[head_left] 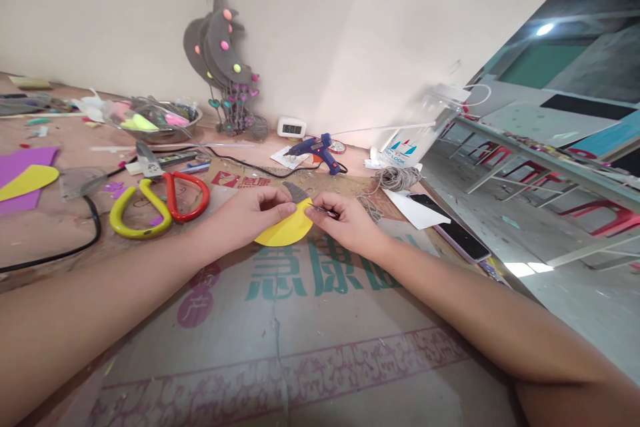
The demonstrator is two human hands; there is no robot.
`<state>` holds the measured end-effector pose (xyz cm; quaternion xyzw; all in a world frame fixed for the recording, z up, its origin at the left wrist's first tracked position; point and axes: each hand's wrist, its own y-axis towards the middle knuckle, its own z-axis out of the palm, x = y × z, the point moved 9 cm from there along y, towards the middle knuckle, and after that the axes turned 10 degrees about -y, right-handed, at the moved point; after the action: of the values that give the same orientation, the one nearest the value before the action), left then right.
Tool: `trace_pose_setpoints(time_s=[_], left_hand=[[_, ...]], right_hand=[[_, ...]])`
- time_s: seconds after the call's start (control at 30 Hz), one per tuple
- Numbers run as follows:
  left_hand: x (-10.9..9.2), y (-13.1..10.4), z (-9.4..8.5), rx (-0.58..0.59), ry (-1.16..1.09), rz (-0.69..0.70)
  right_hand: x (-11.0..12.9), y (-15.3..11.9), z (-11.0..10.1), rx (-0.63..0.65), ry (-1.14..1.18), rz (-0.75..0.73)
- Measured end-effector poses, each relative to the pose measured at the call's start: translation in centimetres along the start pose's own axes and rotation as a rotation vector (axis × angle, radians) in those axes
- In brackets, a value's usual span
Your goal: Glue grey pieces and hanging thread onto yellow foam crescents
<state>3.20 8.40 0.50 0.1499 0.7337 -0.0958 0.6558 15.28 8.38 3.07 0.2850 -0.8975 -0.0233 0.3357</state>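
My left hand is closed, its thumb and fingers pinching a rounded yellow craft sheet cutout. A curved grey felt-like piece shows just behind the cutout, between my hands; whether they are joined I cannot tell. My right hand is closed at the cutout's right edge. Its fingers pinch a thin dark needle-like tool, partly hidden by them. Both hands are just above a printed board covering the table.
Red-and-yellow-handled scissors lie left; a blue glue gun lies behind my hands. Grey cord, a white paper piece and a phone are right. Behind are a bowl, a clock and hanging grey moon ornaments.
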Motion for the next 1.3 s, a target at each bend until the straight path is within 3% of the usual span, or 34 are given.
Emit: trace_pose_setpoints(time_s=[0.4,0.73,0.93,1.17,1.3], left_hand=[[0.1,0.3,-0.3,-0.017,-0.037,-0.004],[-0.6,0.0,0.4,0.047,-0.127,0.001],[-1.4,-0.4,-0.2,-0.051,-0.196,0.007],[0.5,0.3,-2.3,-0.207,-0.458,0.028],[0.7,0.3,-3.5,-0.329,-0.502,0.036]], right_hand=[[0.2,-0.1,-0.1,0.000,0.028,-0.003],[0.2,-0.1,-0.5,-0.027,0.055,-0.027],[-0.1,0.1,-0.8,-0.055,0.220,-0.018],[-1.1,0.3,-0.9,-0.073,0.335,0.036],[-1.4,0.3,-0.9,-0.077,0.321,0.055]])
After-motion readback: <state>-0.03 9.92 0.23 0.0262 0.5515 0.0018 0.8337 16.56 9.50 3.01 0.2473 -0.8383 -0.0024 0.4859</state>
